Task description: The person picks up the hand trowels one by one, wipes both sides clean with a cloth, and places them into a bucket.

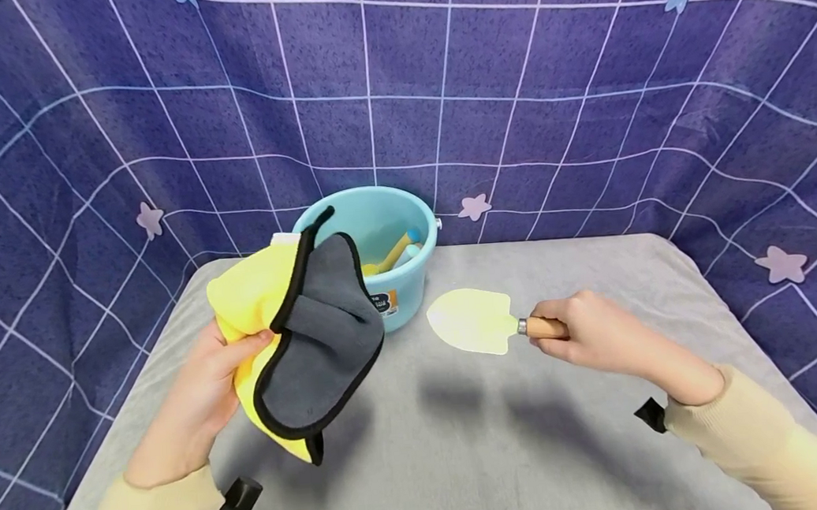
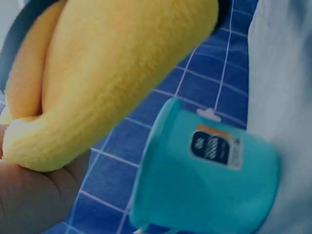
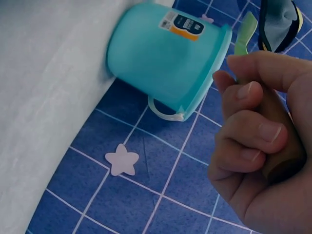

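Observation:
My left hand (image 1: 207,380) grips a plush yellow sleep mask (image 1: 315,348) by its fuzzy side, its dark grey lining and black trim turned toward the right. It is held up in front of the left side of a light blue bucket (image 1: 411,294). The left wrist view shows the mask's yellow fleece (image 2: 122,68) folded over in the hand. To the right of the bucket, my right hand (image 1: 592,333) holds a small garden trowel (image 1: 473,321) by its wooden handle (image 3: 280,126), fingers curled round it. The trowel's pale yellow blade points left, above the grey surface.
Inside the bucket lie a yellow stick-like thing with a blue end (image 1: 397,252) and a pale blue piece (image 1: 408,256). The bucket stands on a grey cloth-covered surface (image 1: 537,467). Behind and beside it hangs a purple-blue cloth (image 1: 414,128) with grid lines and stars.

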### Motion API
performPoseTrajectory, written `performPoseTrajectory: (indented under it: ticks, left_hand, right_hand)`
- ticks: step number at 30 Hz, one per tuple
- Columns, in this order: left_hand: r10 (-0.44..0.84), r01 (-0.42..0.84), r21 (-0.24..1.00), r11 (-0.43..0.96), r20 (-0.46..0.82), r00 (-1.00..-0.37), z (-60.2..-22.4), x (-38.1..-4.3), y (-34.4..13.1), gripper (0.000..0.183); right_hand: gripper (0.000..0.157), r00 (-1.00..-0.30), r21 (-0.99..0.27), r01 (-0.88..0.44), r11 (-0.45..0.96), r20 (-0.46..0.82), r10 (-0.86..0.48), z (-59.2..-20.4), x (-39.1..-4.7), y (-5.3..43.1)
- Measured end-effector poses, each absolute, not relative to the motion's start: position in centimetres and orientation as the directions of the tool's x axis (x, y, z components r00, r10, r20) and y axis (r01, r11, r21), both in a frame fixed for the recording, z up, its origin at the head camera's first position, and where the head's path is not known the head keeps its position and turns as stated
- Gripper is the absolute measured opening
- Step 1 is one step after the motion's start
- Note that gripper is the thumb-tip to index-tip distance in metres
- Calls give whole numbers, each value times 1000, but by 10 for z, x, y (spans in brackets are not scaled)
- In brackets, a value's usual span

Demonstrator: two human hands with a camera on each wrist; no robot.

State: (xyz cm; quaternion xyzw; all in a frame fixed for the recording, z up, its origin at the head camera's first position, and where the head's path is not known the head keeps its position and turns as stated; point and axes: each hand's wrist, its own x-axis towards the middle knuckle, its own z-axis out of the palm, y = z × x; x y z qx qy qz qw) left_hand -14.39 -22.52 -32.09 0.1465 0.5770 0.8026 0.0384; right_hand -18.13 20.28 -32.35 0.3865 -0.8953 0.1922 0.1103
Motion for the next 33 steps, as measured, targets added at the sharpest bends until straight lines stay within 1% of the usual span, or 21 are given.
performPoseTrajectory:
  ticks: [3,8,12,16,18,20,24,26,29,33]
  left_hand:
    - [151,167,945,-281,215,-965,-315,-146,-229,30]
    - [49,261,942,-211,277,-960,-309,-153,-236,33]
    - [-23,276,951,-141,275,-961,-306,-157,-245,32]
    - [-80,275,959,-72,270,-960,-305,-161,-256,32]
    - [-131,287,958,14,286,-949,-305,-164,-260,32]
    - [-188,281,948,152,307,-933,-305,-168,-263,31]
    - [-305,187,878,441,343,-888,-308,-177,-268,26]
    - [-346,142,847,512,355,-868,-312,-181,-272,26]
    - [-381,116,804,583,397,-835,-317,-189,-279,25]
    - [-335,141,699,701,497,-800,-325,-198,-287,25]
  right_hand:
    - [24,-689,-258,-720,644,367,-625,-319,-185,200]
    - [13,-734,-293,-673,679,376,-565,-311,-190,195]
    - [9,-762,-304,-637,708,389,-519,-305,-195,190]
    - [7,-778,-319,-615,721,392,-491,-300,-203,184]
    - [8,-780,-322,-612,723,399,-482,-298,-207,180]
    - [9,-782,-326,-608,724,404,-475,-295,-211,177]
    - [11,-779,-323,-611,722,409,-476,-290,-217,171]
    - [12,-777,-319,-613,723,406,-481,-287,-221,168]
    - [14,-779,-314,-613,725,394,-487,-281,-227,162]
    - [22,-766,-311,-630,712,398,-504,-275,-235,153]
